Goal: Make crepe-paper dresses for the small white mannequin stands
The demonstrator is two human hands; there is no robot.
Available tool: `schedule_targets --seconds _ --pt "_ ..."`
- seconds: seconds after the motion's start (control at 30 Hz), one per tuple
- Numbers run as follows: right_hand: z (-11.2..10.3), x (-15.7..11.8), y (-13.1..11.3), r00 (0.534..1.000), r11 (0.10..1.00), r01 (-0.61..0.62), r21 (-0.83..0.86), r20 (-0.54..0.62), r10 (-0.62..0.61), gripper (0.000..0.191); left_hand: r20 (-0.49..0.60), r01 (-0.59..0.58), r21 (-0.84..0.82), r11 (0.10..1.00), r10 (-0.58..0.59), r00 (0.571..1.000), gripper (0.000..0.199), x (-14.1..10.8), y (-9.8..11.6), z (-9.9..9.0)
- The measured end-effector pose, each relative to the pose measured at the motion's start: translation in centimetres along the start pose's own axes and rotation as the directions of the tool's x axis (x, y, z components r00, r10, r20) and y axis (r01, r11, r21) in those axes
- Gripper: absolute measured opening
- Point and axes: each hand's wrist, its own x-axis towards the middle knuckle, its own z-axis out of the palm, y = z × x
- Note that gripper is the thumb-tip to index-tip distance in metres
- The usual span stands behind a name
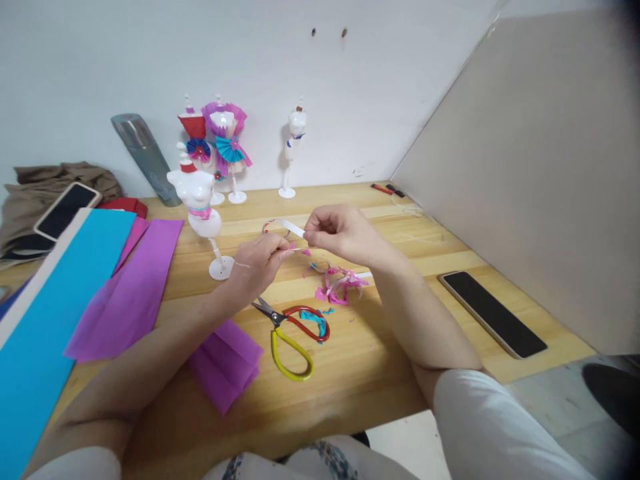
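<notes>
My left hand [257, 263] is closed, its fingertips pinching a thin pale strand with a bit of pink by them. Just to its right, my right hand [340, 233] pinches a white strip [293, 228] between thumb and fingers. The two hands are close but apart, above the wooden table [380, 373]. Pink and white paper scraps [343, 285] lie beneath them. Scissors [277, 319] with one red and one yellow handle rest nearer me, blades partly spread, beside blue scraps [314, 320]. A small white mannequin [195, 193] with a pink waistband stands left of my left hand.
Dressed mannequins [230, 143] and a barer one [297, 133] stand by the wall. Purple paper [133, 293], blue paper [75, 280] and folded purple paper [227, 363] lie left. A bottle [145, 157] leans behind. Phones lie left [67, 210] and right [493, 313].
</notes>
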Motion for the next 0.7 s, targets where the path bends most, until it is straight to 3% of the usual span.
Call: schedule_targets --seconds 0.1,0.2,0.3,0.4,0.5,0.7 --pt "-0.4 -0.2 -0.1 1.0 0.999 -0.002 -0.032 -0.029 0.001 0.008 0.037 -0.101 0.138 0.985 0.097 0.995 0.013 -0.2 -0.8 0.2" --pt "-0.7 -0.2 -0.1 0.997 0.998 0.003 -0.056 -0.074 -0.007 0.009 0.092 -0.108 0.147 0.983 0.095 0.991 0.015 -0.2 -1.1 0.3" --pt "-0.8 -0.1 0.1 0.995 0.998 0.017 -0.059 -0.096 -0.022 0.01 0.149 -0.061 0.008 0.998 0.06 0.987 0.018 0.0 -0.5 0.2" --pt "-0.7 0.0 0.4 0.993 0.998 0.03 -0.054 -0.11 -0.035 0.014 0.285 0.066 -0.127 0.99 -0.027 0.958 0.022 0.0 0.4 -0.1" --pt "-0.5 0.1 0.6 0.994 0.998 0.032 -0.045 -0.1 -0.036 0.015 0.408 0.136 -0.121 0.983 -0.076 0.91 0.031 0.0 1.3 -0.5" --pt "-0.2 0.2 0.5 0.997 0.999 0.028 -0.037 -0.069 -0.031 0.013 0.493 0.141 -0.076 0.987 -0.086 0.866 0.035 0.1 2.0 -0.2"
